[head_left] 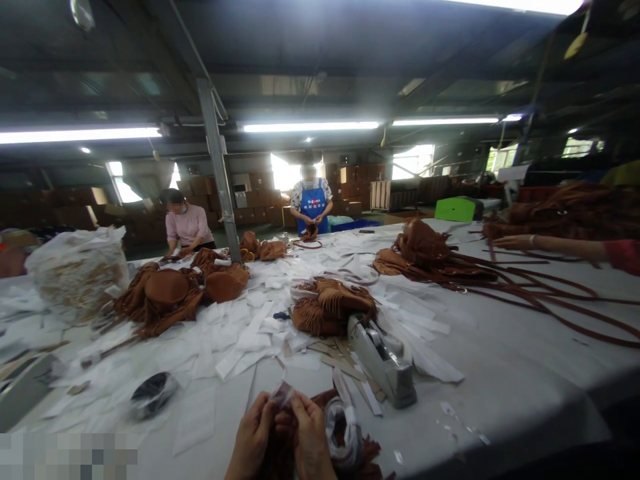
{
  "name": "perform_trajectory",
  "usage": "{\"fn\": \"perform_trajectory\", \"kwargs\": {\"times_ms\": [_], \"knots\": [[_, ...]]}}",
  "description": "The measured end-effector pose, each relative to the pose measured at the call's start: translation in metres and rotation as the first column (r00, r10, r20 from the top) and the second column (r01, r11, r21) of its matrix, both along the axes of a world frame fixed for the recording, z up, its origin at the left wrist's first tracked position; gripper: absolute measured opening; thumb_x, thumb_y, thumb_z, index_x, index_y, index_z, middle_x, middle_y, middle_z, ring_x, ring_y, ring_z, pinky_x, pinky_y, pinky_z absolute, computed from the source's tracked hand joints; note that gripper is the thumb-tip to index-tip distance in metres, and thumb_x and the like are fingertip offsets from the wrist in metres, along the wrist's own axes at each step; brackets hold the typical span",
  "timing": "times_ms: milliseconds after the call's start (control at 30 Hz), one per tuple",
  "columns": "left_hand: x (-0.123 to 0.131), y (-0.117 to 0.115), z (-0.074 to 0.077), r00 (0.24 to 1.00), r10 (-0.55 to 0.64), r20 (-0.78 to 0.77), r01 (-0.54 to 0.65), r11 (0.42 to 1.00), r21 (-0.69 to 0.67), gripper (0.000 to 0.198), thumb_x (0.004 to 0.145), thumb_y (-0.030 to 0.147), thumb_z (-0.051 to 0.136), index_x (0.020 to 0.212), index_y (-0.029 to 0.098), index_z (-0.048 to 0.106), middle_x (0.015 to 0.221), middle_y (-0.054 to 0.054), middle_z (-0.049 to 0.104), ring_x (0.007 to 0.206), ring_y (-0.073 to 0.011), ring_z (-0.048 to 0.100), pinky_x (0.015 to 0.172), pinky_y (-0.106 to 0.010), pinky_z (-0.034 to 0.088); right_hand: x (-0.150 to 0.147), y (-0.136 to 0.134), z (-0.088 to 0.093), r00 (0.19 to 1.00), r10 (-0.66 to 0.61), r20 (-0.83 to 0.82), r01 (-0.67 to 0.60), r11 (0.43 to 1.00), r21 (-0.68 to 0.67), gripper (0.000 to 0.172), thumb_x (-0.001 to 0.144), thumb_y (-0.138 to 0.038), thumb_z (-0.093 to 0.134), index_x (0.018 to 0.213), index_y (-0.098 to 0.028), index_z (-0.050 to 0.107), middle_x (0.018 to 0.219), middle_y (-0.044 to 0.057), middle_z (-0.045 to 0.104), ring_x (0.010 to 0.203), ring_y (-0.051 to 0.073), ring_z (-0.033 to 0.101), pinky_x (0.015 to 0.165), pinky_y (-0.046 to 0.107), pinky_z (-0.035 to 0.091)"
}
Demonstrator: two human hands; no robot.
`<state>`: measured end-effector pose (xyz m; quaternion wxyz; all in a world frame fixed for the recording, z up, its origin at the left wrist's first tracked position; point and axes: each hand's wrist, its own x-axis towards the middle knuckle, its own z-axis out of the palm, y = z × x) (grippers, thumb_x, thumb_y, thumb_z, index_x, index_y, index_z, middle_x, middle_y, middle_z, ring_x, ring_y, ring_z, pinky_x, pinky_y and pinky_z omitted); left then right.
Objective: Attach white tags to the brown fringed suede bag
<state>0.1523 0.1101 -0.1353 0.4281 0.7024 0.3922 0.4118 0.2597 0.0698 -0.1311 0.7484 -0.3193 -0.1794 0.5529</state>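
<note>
Both hands, left hand [253, 433] and right hand [311, 437], pinch a clear wrapper [281, 395] at the fingertips, over a brown bag [345, 443] (partly wrapped, I judge). Beyond the fingers, 1 fringed bag [330, 305] lies unwrapped beside the tape dispenser [383, 360].

At six o'clock the frame's edge cuts off my wrists and the brown bag [350, 460]; I can't identify the small clear scrap [281, 395] my fingers [295, 410] pinch.

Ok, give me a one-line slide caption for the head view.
Both hands pinch a small clear wrapper over a brown fringed bag beside a tape dispenser.
</note>
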Motion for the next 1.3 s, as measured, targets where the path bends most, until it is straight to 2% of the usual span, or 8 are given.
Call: {"fn": "perform_trajectory", "kwargs": {"times_ms": [167,300,467,700,933,1100,1200,1300], "knots": [[0.013,-0.006,0.026,0.992,0.110,0.063,-0.110,0.994,-0.002,0.053,0.081,0.071,0.049,0.075,0.019,0.058,0.063,-0.001,0.060,0.066,-0.0190,0.058,0.063,-0.027,0.050,0.002,-0.002,0.004,1.000,0.014,-0.020,-0.014,1.000,0.010,0.046,0.060,-0.046,0.088,0.087,-0.013,0.071,0.072,0.006,0.069,0.054,0.014,0.062,0.050,0.021,0.049],[0.018,-0.007,0.039,0.988,0.116,0.105,-0.116,0.993,-0.001,0.053,0.078,0.071,0.053,0.075,0.018,0.059,0.061,-0.001,0.058,0.067,-0.0193,0.059,0.065,-0.027,0.051,0.003,-0.005,0.007,0.997,0.041,-0.070,-0.041,0.999,0.012,0.045,0.057,-0.039,0.091,0.087,-0.012,0.071,0.072,0.006,0.070,0.056,0.013,0.063,0.053,0.020,0.050],[0.012,-0.006,0.027,0.990,0.093,0.109,-0.087,0.994,-0.066,0.057,0.076,0.074,0.053,0.075,0.017,0.060,0.064,-0.002,0.060,0.067,-0.0189,0.058,0.064,-0.027,0.050,0.003,-0.005,0.005,0.996,0.021,-0.085,-0.022,1.000,-0.016,0.040,0.056,-0.034,0.092,0.082,-0.012,0.071,0.070,0.006,0.070,0.056,0.013,0.062,0.052,0.019,0.049],[0.001,0.004,0.003,0.988,-0.079,0.135,0.095,0.988,-0.118,0.048,0.086,0.063,0.048,0.079,0.017,0.059,0.075,-0.002,0.060,0.072,-0.0181,0.056,0.068,-0.025,0.047,0.004,-0.005,0.006,0.995,0.028,-0.099,-0.029,0.999,-0.017,0.041,0.054,-0.032,0.093,0.082,-0.012,0.072,0.073,0.005,0.070,0.062,0.012,0.063,0.058,0.019,0.051],[-0.001,0.009,-0.009,0.995,-0.047,0.090,0.054,0.996,-0.069,0.044,0.090,0.057,0.045,0.079,0.017,0.058,0.073,-0.001,0.058,0.071,-0.0174,0.054,0.068,-0.025,0.045,0.001,-0.004,0.005,0.998,0.008,-0.066,-0.011,0.999,-0.045,0.047,0.050,-0.037,0.094,0.081,-0.011,0.070,0.072,0.006,0.069,0.060,0.013,0.063,0.056,0.019,0.051],[0.002,0.007,-0.008,0.992,-0.027,0.123,0.038,0.995,-0.089,0.047,0.088,0.060,0.047,0.077,0.017,0.059,0.073,-0.001,0.059,0.071,-0.0177,0.055,0.068,-0.025,0.046,-0.004,0.000,0.000,0.997,-0.081,0.001,0.080,0.993,-0.085,0.057,0.050,-0.050,0.091,0.086,-0.014,0.063,0.076,0.007,0.070,0.060,0.018,0.066,0.054,0.025,0.052],[0.002,0.008,-0.005,0.986,0.017,0.166,0.004,0.992,-0.126,0.050,0.085,0.065,0.049,0.076,0.016,0.060,0.072,-0.001,0.060,0.069,-0.0177,0.055,0.066,-0.025,0.046,-0.006,0.006,-0.007,0.981,-0.171,0.092,0.181,0.976,-0.117,0.063,0.050,-0.056,0.089,0.089,-0.016,0.060,0.068,0.003,0.068,0.052,0.017,0.062,0.045,0.023,0.046],[0.000,0.010,-0.005,0.975,0.094,0.201,-0.063,0.986,-0.156,0.054,0.082,0.068,0.049,0.075,0.016,0.060,0.070,-0.001,0.061,0.067,-0.0177,0.056,0.063,-0.025,0.046,-0.007,0.011,-0.012,0.952,-0.232,0.200,0.257,0.960,-0.113,0.060,0.048,-0.062,0.087,0.078,-0.016,0.061,0.054,-0.001,0.062,0.044,0.013,0.053,0.041,0.021,0.039]]}}
